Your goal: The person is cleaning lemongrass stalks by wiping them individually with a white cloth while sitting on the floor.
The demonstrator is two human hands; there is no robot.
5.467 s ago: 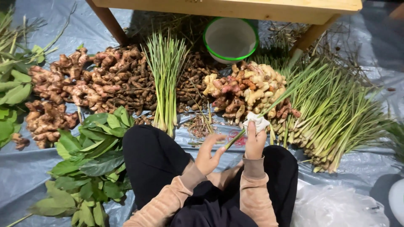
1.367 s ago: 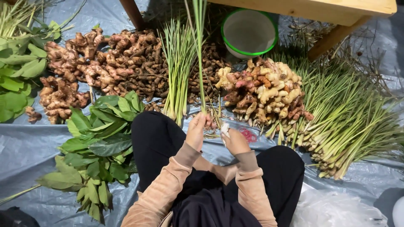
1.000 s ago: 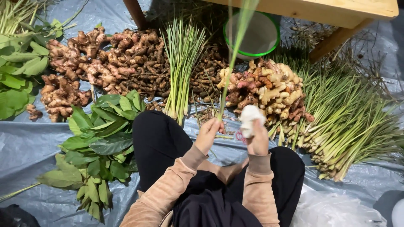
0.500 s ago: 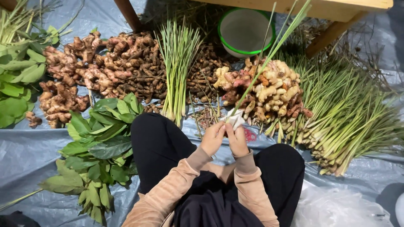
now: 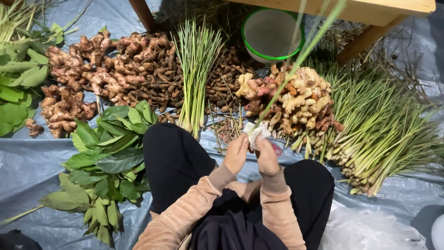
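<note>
My left hand (image 5: 236, 153) and my right hand (image 5: 267, 154) are together over my knees, both gripping the pale base of a lemongrass stalk (image 5: 296, 65). Its green leaves slant up and to the right, blurred, across the ginger pile (image 5: 296, 99). A white cloth or paper wad (image 5: 255, 132) sits at the stalk's base between my fingertips. I sit with black trousers and peach sleeves on a grey plastic sheet (image 5: 27, 162).
A lemongrass bundle (image 5: 196, 69) stands ahead. Loose lemongrass (image 5: 388, 129) lies right, ginger and galangal roots (image 5: 92, 78) left, leafy branches (image 5: 106, 162) near my left knee. A green-rimmed bowl (image 5: 273, 34) sits under a wooden table (image 5: 370, 9). A clear plastic bag (image 5: 370, 229) lies lower right.
The stalk swung from upright to leaning right. My right hand dropped from raised back beside my left hand, and both now close on the stalk's base.
</note>
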